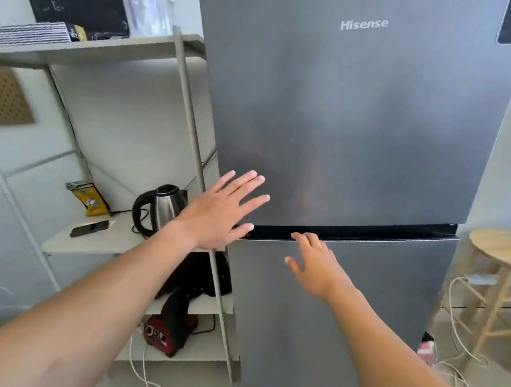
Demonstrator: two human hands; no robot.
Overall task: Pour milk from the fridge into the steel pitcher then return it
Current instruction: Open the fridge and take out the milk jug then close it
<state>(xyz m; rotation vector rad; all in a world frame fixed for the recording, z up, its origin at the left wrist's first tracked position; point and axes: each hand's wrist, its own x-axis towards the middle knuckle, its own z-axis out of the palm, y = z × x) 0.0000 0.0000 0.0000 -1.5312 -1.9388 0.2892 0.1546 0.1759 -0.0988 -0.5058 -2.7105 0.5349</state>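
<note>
I am starting the fetch: the fridge (363, 125) at the centre of the frame is standing closed, so the milk is presumably inside, unseen, and no steel pitcher is showing. Left of centre my left hand (215, 211) is spreading flat and empty by the upper door's (352, 78) lower corner. Right of it my right hand (316, 264), loose and empty, is reaching for the dark recess (384, 234) between the doors, where I judge I must hook in and pull.

the fridge (348, 124) stands shut before me, both doors closed; the only way in for my right fingers (306, 240) is the dark slot (384, 234) between them. the shelf post (192, 118) hugs its left edge, the kettle (165, 206) behind; a stool (505, 248) crowds the right.
</note>
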